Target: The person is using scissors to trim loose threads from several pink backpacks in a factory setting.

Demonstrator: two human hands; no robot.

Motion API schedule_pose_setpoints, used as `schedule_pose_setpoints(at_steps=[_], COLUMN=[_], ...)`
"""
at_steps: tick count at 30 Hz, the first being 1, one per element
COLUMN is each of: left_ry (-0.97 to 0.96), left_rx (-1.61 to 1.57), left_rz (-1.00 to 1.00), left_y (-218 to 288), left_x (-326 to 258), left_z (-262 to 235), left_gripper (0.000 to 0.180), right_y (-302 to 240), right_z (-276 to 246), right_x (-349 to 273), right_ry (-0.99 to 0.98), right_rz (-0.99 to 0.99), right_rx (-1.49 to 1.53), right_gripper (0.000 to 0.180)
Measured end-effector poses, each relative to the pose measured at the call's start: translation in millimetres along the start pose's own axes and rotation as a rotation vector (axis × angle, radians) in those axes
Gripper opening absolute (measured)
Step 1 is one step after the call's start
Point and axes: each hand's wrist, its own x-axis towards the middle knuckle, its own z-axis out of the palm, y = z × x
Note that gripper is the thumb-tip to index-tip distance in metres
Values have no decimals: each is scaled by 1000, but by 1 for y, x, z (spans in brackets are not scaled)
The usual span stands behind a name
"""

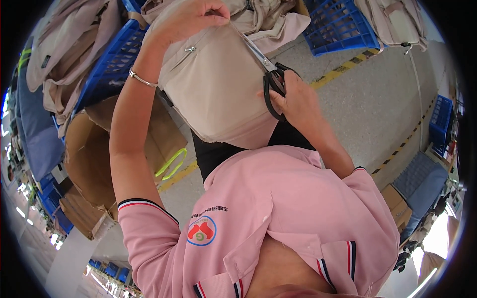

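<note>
The pink shirt (278, 198) of the person fills the lower part, around six o'clock. The grey floor (372, 109) spreads at two and three o'clock. The beige bag (218, 89) is at twelve o'clock, in front of the black trousers (211, 161), between the two hands. At ten o'clock there is a blue basket (112, 67), with beige cloth pieces (74, 59) over it. An open cardboard box (84, 149) stands at nine o'clock, and another blue basket (335, 22) is at one o'clock.

The right hand (300, 99), at two o'clock, has its fingers curled around the black handles of the scissors (269, 63); the blades point to eleven o'clock, along the bag's edge. How far the blades are apart, I cannot tell. The left hand (194, 20), at eleven o'clock, has its fingers pinched together at the upper edge of the bag, near the scissor tips; whether a thread is between them, I cannot tell. A silver bracelet (141, 79) circles the left wrist. Smallest is a metal zip pull (190, 49) on the bag.
</note>
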Motion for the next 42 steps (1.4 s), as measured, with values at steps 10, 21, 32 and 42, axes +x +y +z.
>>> schedule_pose_setpoints(at_steps=[10, 21, 32, 42], left_ry=[-10, -97, 296, 1372], left_rx=[-34, -229, -386, -622], left_rz=[15, -94, -165, -909], left_y=[-6, -6, 6, 12], left_x=[-1, 6, -12, -203], left_z=[0, 7, 38, 164], left_gripper=[15, 12, 10, 32], right_y=[-15, 2, 32, 57], right_z=[2, 24, 9, 2], right_x=[10, 7, 31, -17], right_ry=[64, 156, 60, -23], right_rz=[-16, 24, -46, 346], right_rx=[-101, -131, 76, 1164], right_gripper=[63, 63, 42, 29])
